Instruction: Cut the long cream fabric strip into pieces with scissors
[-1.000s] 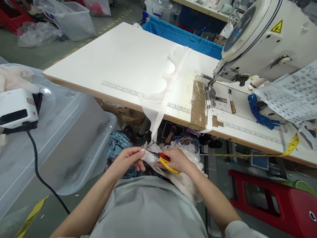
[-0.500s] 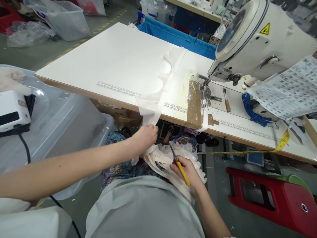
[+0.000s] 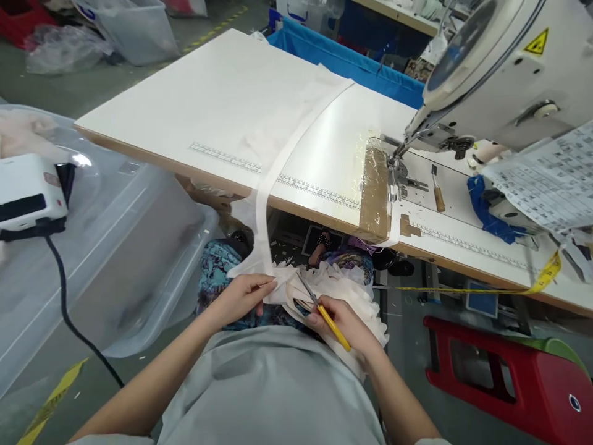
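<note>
A pale strip of fabric (image 3: pixel 287 145) runs over the white table and hangs off its front edge down to my lap. My left hand (image 3: pixel 245 296) pinches its lower end between thumb and fingers. Yellow-handled tweezers or snips (image 3: pixel 334 326) lie in my right hand (image 3: pixel 340 318), with the slim metal tip pointing up and left, close to the cloth; the exact tool kind is unclear. Beneath and beside my right hand, a heap of ruffled pale fabric (image 3: pixel 364 290) rests on my lap.
The sewing machine (image 3: pixel 491 74) stands on the white table (image 3: pixel 185 93) at right, near a small wooden-handled tool (image 3: pixel 438 194). A yellow tape measure (image 3: pixel 546 275) hangs at the front edge. Clear plastic bin (image 3: pixel 152 247) stands left, red stool (image 3: pixel 532 377) lower right.
My left hand has moved down and left, drawing the strip's lower end toward my lap. My right hand, still holding the yellow-handled tool, has shifted slightly left.
</note>
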